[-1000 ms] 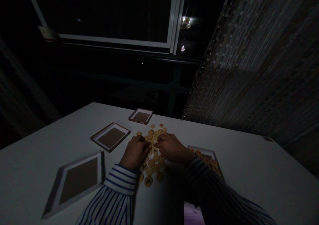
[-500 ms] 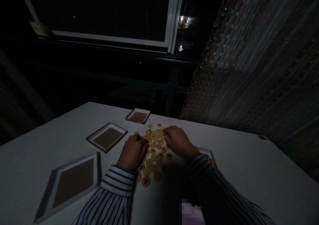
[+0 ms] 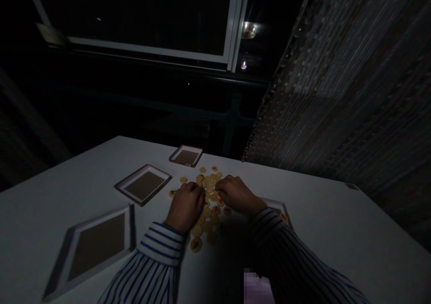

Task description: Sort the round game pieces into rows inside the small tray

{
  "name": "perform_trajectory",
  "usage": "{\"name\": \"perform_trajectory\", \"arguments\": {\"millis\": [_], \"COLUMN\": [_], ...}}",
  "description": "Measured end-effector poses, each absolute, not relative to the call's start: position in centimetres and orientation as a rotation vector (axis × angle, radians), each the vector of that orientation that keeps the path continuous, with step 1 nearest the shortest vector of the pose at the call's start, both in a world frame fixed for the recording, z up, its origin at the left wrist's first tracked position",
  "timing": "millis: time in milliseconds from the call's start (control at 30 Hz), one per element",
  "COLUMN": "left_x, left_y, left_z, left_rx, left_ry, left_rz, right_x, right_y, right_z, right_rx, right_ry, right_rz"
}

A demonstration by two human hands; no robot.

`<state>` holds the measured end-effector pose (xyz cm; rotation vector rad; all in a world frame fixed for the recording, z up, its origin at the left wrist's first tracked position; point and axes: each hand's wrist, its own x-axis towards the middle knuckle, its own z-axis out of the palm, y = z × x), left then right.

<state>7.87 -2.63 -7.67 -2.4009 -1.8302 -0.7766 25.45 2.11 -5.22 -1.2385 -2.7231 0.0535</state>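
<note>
Round wooden Chinese chess pieces (image 3: 207, 226) lie in a loose pile on the white table, some with black marks, some with red, many plain side up. My left hand (image 3: 186, 206) rests over the pile's left side, fingers curled down and together. My right hand (image 3: 236, 194) is at the right side of the pile with its fingertips bent in among the pieces. Whatever either hand grips is hidden beneath the fingers. One black-marked piece (image 3: 172, 193) lies just left of my left hand.
Three shallow trays stand on the left: a near tray (image 3: 97, 246), a middle tray (image 3: 142, 183) and a far tray (image 3: 186, 156). Partly behind my right forearm is another tray (image 3: 278, 203) with a red-marked piece (image 3: 283, 217). A bead curtain (image 3: 303, 115) hangs at the back right.
My left hand has shifted right over the pile, and a black-marked piece now shows to its left. My right hand has come slightly left and nearer, uncovering pieces at the far end.
</note>
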Motion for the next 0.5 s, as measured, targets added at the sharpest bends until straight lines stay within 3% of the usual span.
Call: {"name": "perform_trajectory", "arguments": {"millis": [500], "left_x": [7.86], "left_y": [-2.42], "left_z": [-8.07], "left_rx": [-2.411], "left_ry": [-1.817], "left_rz": [-0.812], "right_x": [25.34], "right_y": [2.75], "right_z": [-5.81], "right_rx": [-1.152], "right_ry": [-2.746], "right_rz": [0.012]}}
